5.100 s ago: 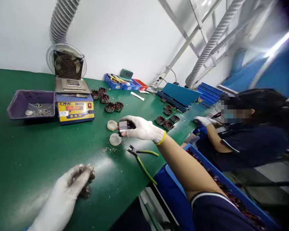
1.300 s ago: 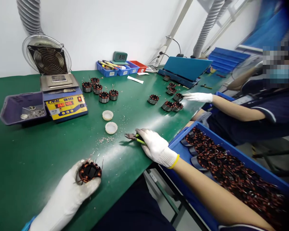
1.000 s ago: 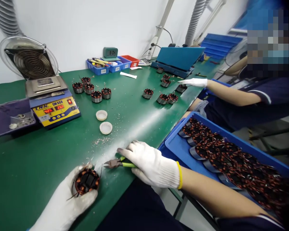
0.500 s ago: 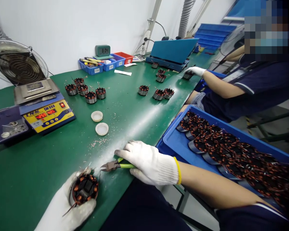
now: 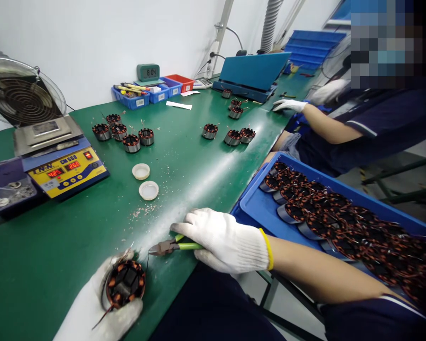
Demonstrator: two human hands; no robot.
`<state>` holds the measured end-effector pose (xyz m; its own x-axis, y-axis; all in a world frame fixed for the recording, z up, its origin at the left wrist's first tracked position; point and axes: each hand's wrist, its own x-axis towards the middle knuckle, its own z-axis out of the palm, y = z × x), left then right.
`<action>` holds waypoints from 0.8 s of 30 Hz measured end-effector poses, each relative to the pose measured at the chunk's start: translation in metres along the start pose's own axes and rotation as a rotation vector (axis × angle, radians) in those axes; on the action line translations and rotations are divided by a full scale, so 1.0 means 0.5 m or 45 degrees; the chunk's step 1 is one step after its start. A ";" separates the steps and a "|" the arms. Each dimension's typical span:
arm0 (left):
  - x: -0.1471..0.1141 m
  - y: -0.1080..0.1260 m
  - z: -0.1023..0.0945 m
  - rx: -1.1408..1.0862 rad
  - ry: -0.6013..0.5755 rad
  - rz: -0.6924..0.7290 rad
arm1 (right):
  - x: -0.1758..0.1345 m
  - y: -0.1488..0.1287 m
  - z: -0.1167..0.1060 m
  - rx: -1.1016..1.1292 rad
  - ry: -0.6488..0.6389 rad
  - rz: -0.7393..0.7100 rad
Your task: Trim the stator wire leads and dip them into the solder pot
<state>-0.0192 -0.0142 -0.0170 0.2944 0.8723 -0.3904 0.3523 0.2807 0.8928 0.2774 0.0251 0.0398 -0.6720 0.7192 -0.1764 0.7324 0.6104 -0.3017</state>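
My left hand (image 5: 95, 298), in a white glove, is wrapped round a motor stator (image 5: 126, 283) with copper windings, its open face turned up toward me. A dark wire sticks out at its lower left and another rises on its right side. Gloved in white with a yellow cuff, my right hand (image 5: 223, 240) grips green-handled cutting pliers (image 5: 164, 246). The plier jaws point left and lie at or close to the stator's right-hand wire; whether they touch it I cannot tell.
A blue tray (image 5: 250, 204) full of stators stands at right. Several stators (image 5: 131, 143) and two white caps (image 5: 148, 190) sit on the green bench among wire clippings. A soldering station (image 5: 69, 173) is at left. Beyond the tray, a co-worker's gloved hand (image 5: 289, 105) rests on the bench.
My hands, the stator and the pliers hold nearly the same pose. The co-worker's hand no longer has the dark part under it and now lies flatter on the bench. The view has shifted slightly.
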 end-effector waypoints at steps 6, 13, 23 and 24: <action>-0.003 0.031 0.019 -0.086 0.108 -0.049 | 0.005 -0.001 -0.001 -0.034 -0.012 0.012; -0.015 0.065 0.051 -0.116 0.258 -0.052 | 0.010 -0.001 0.003 -0.051 -0.007 0.002; -0.020 0.081 0.058 0.065 0.279 -0.043 | -0.003 -0.030 -0.015 0.005 -0.239 0.221; -0.021 0.083 0.062 0.104 0.289 -0.034 | -0.005 -0.033 -0.017 -0.019 -0.265 0.249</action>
<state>0.0198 -0.0239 0.0174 0.0802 0.9353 -0.3446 0.4305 0.2793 0.8583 0.2679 0.0158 0.0534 -0.5244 0.7413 -0.4190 0.8510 0.4725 -0.2292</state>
